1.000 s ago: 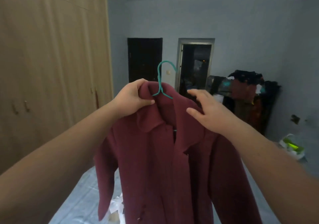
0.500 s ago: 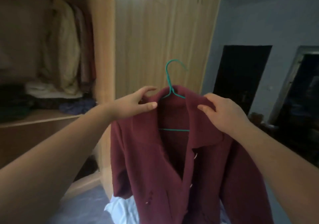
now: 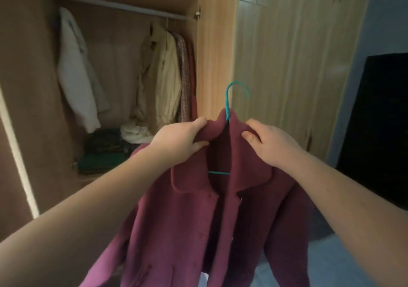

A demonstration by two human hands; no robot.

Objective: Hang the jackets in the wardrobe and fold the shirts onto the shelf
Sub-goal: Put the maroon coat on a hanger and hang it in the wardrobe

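I hold a maroon jacket [image 3: 194, 216] up in front of me on a teal wire hanger [image 3: 231, 96], whose hook sticks up above the collar. My left hand [image 3: 183, 141] grips the left side of the collar, and my right hand [image 3: 271, 141] grips the right side. The open wardrobe [image 3: 217, 50] is ahead to the left, with a rail [image 3: 123, 6] across its top. On the rail hang a white coat [image 3: 77, 74] at the left and beige jackets [image 3: 163, 79] at the right. Folded clothes [image 3: 103, 149] lie on the shelf below them.
An open wardrobe door [image 3: 19, 110] stands at the far left. Closed light-wood wardrobe doors [image 3: 293, 70] fill the right of the view. A dark doorway [image 3: 379, 121] lies at the far right, and pale floor [image 3: 326, 262] shows below it.
My view has swung left from the room to the open wardrobe. Both hands keep their hold on the jacket's collar, which now hangs in front of the wardrobe opening.
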